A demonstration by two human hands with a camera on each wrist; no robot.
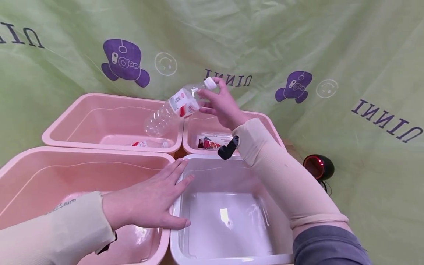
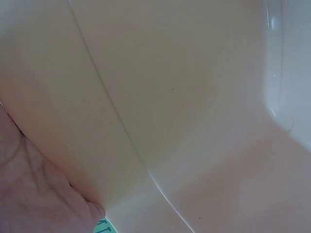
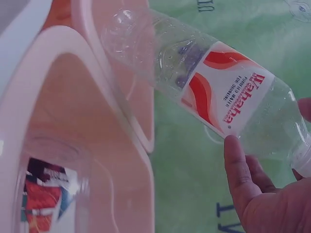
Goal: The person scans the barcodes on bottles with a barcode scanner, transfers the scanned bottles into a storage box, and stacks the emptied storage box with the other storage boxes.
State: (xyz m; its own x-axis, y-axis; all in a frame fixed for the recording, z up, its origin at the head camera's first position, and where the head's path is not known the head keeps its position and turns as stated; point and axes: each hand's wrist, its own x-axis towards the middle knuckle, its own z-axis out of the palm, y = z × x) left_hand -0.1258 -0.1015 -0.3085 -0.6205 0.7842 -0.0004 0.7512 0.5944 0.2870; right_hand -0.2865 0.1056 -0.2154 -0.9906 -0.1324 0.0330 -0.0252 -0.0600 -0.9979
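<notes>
My right hand (image 1: 222,105) grips a clear plastic water bottle (image 1: 181,104) by its neck, near the white cap. The bottle has a red and white label and tilts, its base down and leftward over the far left pink bin (image 1: 49,133). In the right wrist view, the fingers (image 3: 238,170) press against the bottle's shoulder below the label. Another clear bottle (image 1: 149,144) lies inside that bin. My left hand (image 1: 149,202), fingers straight, rests where the rims of the near left pink bin (image 1: 86,150) and the grey-white bin (image 1: 177,206) meet.
In the far right pink bin (image 1: 265,121) lies a clear plastic package (image 3: 51,194) with a red and black label. A green printed cloth (image 1: 232,40) hangs behind the bins. A black object with a red light (image 1: 319,167) stands at the right.
</notes>
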